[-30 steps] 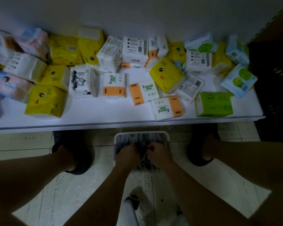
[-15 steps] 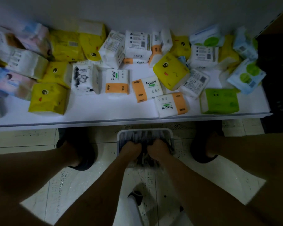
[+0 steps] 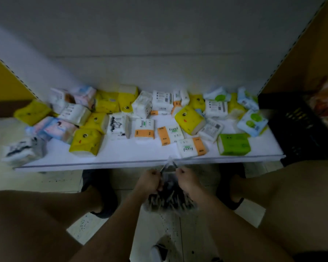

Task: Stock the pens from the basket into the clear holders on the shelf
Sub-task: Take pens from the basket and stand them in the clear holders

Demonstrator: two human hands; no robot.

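You faced a grey back panel (image 3: 159, 44) set between yellow side uprights. Below it ran the white shelf (image 3: 121, 157), and below that a pale tiled floor (image 3: 61, 180). A black crate (image 3: 299, 129) stood just beside the right end of the shelf.

Soft tissue packs lay loose across the shelf:
- Three white-and-orange packs read "Facial". One (image 3: 144, 128) stood upright, one (image 3: 170, 132) lay tilted just beside it, and one (image 3: 191, 148) lay near the front edge with its lettering upside down to you.
- A green pack (image 3: 234, 144) lay at the front right.
- A yellow pack with a printed face (image 3: 85, 141) lay at the front left.
- Other printing was too blurred to read.

Your left hand (image 3: 150, 182) and right hand (image 3: 186, 181) were low between your knees, in front of the shelf edge. Each was clenched on one side of a bundle of pens (image 3: 169, 201). The bundle appeared to be held in clear wrapping, whose peak (image 3: 169, 162) rose between your hands. The pens were dark with motion blur. No marking on them was legible.
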